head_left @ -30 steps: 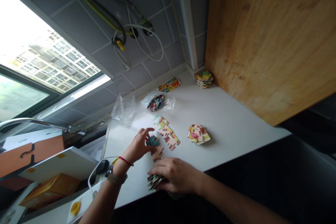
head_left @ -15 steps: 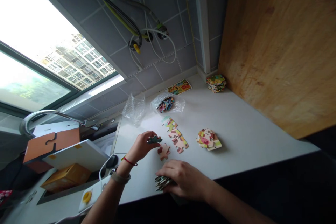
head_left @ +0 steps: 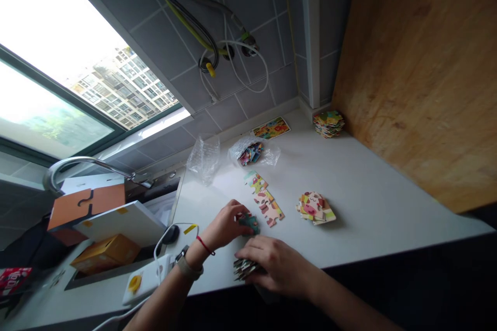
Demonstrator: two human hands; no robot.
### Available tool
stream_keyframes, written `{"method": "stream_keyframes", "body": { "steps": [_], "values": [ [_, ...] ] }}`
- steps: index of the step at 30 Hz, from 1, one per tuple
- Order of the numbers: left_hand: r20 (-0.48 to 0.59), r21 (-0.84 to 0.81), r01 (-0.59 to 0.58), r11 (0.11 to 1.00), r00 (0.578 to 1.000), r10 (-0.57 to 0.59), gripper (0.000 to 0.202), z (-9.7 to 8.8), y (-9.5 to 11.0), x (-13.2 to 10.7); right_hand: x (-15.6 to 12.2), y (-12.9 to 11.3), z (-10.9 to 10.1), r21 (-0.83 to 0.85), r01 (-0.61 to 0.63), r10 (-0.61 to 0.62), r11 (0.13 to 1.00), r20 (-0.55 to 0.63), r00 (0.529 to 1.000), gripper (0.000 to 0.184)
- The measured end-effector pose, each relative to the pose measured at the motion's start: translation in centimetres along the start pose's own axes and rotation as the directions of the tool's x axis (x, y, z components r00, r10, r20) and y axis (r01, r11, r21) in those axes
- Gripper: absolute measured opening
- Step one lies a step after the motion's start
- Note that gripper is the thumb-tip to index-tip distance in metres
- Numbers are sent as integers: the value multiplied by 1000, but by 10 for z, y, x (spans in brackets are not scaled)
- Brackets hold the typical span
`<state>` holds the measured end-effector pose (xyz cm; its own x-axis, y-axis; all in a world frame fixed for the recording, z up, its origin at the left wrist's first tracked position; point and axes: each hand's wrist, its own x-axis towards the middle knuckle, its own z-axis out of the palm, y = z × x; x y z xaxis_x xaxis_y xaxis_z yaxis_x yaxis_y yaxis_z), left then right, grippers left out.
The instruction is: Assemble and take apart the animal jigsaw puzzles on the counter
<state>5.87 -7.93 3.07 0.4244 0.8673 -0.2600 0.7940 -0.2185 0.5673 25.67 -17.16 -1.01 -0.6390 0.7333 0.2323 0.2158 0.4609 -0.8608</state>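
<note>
On the white counter (head_left: pixel 349 186) my left hand (head_left: pixel 225 227) pinches a teal puzzle piece (head_left: pixel 249 223) and presses it down beside a joined strip of puzzle pieces (head_left: pixel 264 199). My right hand (head_left: pixel 272 264) lies curled over a small stack of puzzle pieces (head_left: pixel 243 268) near the counter's front edge, holding it in place. A red string and a watch are on my left wrist.
A pile of pieces (head_left: pixel 315 208) lies right of the strip. A clear bag with pieces (head_left: pixel 250 152), an empty bag (head_left: pixel 204 158), a picture card (head_left: pixel 271 128) and another stack (head_left: pixel 328 123) sit farther back. A wooden board (head_left: pixel 419 72) leans at right. Boxes (head_left: pixel 101 217) and a tap (head_left: pixel 73 168) are at left.
My left hand lifted the teal piece off the counter, then brought it down and rightward over the loose pink piece near the strip. My right hand stayed on the stack. The camera shifted.
</note>
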Motion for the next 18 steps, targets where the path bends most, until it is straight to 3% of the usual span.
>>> {"method": "stream_keyframes", "body": {
  "steps": [3,8,13,18],
  "values": [
    [-45,93,-17,996,999,22,39,3,3,-1,0,-1,-1,2,2,-2,1000,4,1000,47],
    [-19,146,0,989,1000,3,38,-2,6,1,0,0,-1,4,12,-12,1000,-5,1000,46],
    [-47,69,-5,998,999,9,38,-2,5,0,0,0,-1,-8,23,-23,1000,-12,1000,44],
    [-73,-148,28,989,997,-39,85,0,-6,-4,0,0,-1,-26,26,-26,999,1,1000,46]
  ]
}}
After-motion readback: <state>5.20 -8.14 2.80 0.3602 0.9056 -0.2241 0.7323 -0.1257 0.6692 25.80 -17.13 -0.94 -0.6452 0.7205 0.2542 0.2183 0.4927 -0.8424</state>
